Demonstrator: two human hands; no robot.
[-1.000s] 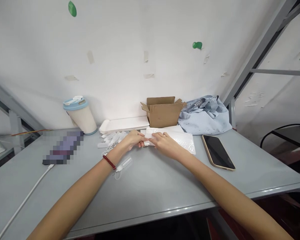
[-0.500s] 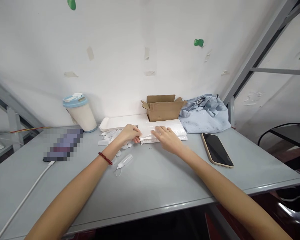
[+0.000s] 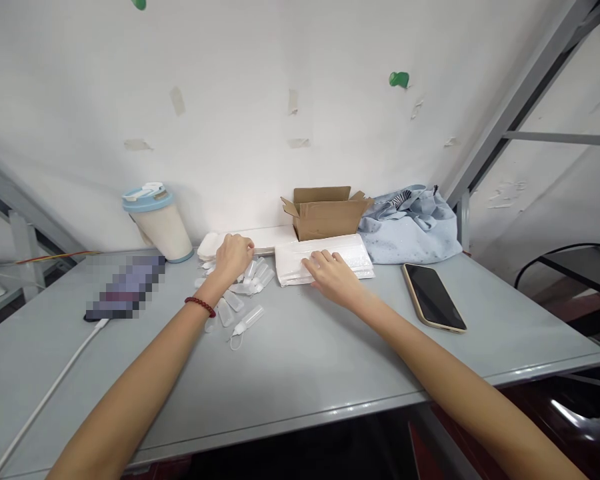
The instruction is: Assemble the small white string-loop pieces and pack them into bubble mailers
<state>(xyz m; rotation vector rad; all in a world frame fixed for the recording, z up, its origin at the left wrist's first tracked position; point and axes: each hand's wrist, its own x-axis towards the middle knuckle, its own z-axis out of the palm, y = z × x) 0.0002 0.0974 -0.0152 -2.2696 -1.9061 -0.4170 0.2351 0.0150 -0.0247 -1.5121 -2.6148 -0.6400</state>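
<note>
My left hand [image 3: 235,255] is closed at the front edge of a flat white stack [image 3: 275,237], above a pile of small clear plastic bottles [image 3: 260,275]. Its fingertips are turned away, and whatever they hold is hidden. My right hand [image 3: 333,273] lies with bent, slightly spread fingers on top of white plastic-wrapped packs [image 3: 350,250], pressing on their front part. One small clear bottle with a white cap and a thin loop [image 3: 249,320] lies apart, in front of the pile.
Behind the packs stands an open brown cardboard box [image 3: 330,220], beside a light blue cloth bundle [image 3: 413,233]. A phone [image 3: 434,297] lies at the right. On the left are a cup with a blue lid [image 3: 160,227] and a blurred phone [image 3: 127,287] on a white cable [image 3: 50,393].
My left hand has moved left, away from the corner of the white packs to the white stack, uncovering more bottles. My right hand has stayed on the packs.
</note>
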